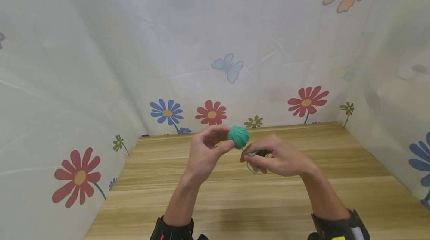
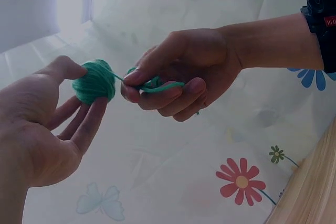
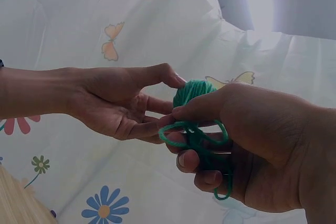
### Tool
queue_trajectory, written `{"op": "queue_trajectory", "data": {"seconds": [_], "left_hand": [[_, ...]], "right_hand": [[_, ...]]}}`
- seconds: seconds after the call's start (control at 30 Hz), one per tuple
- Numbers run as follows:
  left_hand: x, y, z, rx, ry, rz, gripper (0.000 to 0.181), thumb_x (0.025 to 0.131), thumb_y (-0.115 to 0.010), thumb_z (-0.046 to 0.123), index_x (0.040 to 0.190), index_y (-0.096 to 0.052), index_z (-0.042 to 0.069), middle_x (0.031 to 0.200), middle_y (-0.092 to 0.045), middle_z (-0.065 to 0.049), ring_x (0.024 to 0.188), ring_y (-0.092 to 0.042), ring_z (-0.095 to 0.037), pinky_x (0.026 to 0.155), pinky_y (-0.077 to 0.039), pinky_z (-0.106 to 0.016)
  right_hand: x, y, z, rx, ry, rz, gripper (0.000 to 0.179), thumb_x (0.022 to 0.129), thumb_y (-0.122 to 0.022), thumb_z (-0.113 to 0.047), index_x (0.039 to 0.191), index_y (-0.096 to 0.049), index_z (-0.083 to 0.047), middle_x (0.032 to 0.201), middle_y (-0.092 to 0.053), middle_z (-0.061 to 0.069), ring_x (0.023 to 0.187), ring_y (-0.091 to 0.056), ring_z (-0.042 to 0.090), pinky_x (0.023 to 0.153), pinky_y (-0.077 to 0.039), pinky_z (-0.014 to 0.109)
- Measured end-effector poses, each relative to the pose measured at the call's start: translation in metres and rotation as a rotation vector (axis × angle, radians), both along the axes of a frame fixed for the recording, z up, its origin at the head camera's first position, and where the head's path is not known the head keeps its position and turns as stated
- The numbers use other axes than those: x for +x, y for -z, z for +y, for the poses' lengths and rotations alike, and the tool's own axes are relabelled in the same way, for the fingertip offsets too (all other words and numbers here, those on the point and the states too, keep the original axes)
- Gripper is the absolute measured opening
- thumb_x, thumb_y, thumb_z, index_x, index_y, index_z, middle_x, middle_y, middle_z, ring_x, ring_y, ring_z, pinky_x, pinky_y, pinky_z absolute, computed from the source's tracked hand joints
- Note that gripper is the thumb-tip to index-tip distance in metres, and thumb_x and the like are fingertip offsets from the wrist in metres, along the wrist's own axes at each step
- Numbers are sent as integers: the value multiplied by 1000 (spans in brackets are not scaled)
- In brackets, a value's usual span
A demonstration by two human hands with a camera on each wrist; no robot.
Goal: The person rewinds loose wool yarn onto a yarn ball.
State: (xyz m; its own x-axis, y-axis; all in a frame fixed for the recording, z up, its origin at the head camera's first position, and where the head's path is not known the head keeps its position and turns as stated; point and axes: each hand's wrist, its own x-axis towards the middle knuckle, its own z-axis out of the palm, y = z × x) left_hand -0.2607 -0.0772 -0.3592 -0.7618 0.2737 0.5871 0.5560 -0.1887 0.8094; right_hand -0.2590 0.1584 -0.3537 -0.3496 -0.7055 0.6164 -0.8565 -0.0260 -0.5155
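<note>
A small ball of green yarn (image 1: pixel 238 137) is held up over the table between the thumb and fingers of my left hand (image 1: pixel 209 150). Just to its right, my right hand (image 1: pixel 277 156) pinches the yarn strand (image 2: pixel 118 76) between thumb and forefinger. That strand runs taut from the ball to the pinch in the left wrist view. Loose loops of yarn (image 3: pixel 223 190) gather in the right palm and hang below the curled fingers in the right wrist view. The two hands are close together, fingertips facing each other.
Below the hands lies a wood-grain table (image 1: pixel 221 195). White sheeting (image 1: pixel 188 46) printed with flowers and butterflies stands around its back and sides. Dark bands with devices (image 1: pixel 339 227) sit on both wrists.
</note>
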Motion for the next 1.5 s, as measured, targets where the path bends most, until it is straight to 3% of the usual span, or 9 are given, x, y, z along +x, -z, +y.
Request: {"op": "queue_trajectory", "data": {"seconds": [0.23,0.43,0.6,0.77,1.03,1.3,1.5], "left_hand": [[0,0,-2,28,101,35,34,91,-72,4,121,-65,-10,111,-74,-5,110,-66,-37,92,-60,-39],[0,1,-4,-45,227,100,36,90,-75,8,119,-66,-12,109,-72,-7,105,-66,-37,89,-61,-41],[0,2,-3,-106,265,130,32,89,-73,2,117,-67,-11,108,-70,-16,97,-67,-35,85,-62,-49],[1,2,-1,-167,261,129,31,85,-75,-2,115,-70,-7,106,-70,-21,93,-69,-33,84,-63,-49],[1,4,1,-289,220,122,30,82,-79,-1,112,-74,2,105,-74,-9,93,-71,-24,85,-63,-41],[-3,7,2,-333,107,130,29,83,-81,6,112,-76,5,103,-75,-3,90,-72,-19,83,-64,-37],[-4,8,1,-314,21,114,30,84,-82,9,114,-76,8,104,-75,0,90,-72,-17,83,-64,-35]], "right_hand": [[-6,6,1,31,4,-19,25,97,-62,10,109,-73,-8,69,-65,5,52,-55,7,42,-52,22],[-7,7,6,10,57,-106,22,98,-61,9,99,-72,-10,70,-64,3,54,-57,12,44,-55,26],[-5,5,9,-46,104,-174,20,100,-59,8,104,-70,-8,75,-61,5,54,-54,16,44,-53,26],[-3,1,7,-70,149,-203,18,103,-54,7,103,-66,-7,75,-55,6,53,-50,20,44,-47,23],[-2,-1,8,-105,174,-203,18,103,-53,9,101,-64,-5,66,-49,6,51,-47,15,41,-42,26],[0,-2,9,-195,109,-156,21,99,-52,16,100,-65,-1,64,-47,3,48,-44,13,34,-34,34],[1,-2,9,-182,82,-106,26,93,-57,20,98,-68,-3,65,-48,1,48,-44,11,33,-34,31]]}}
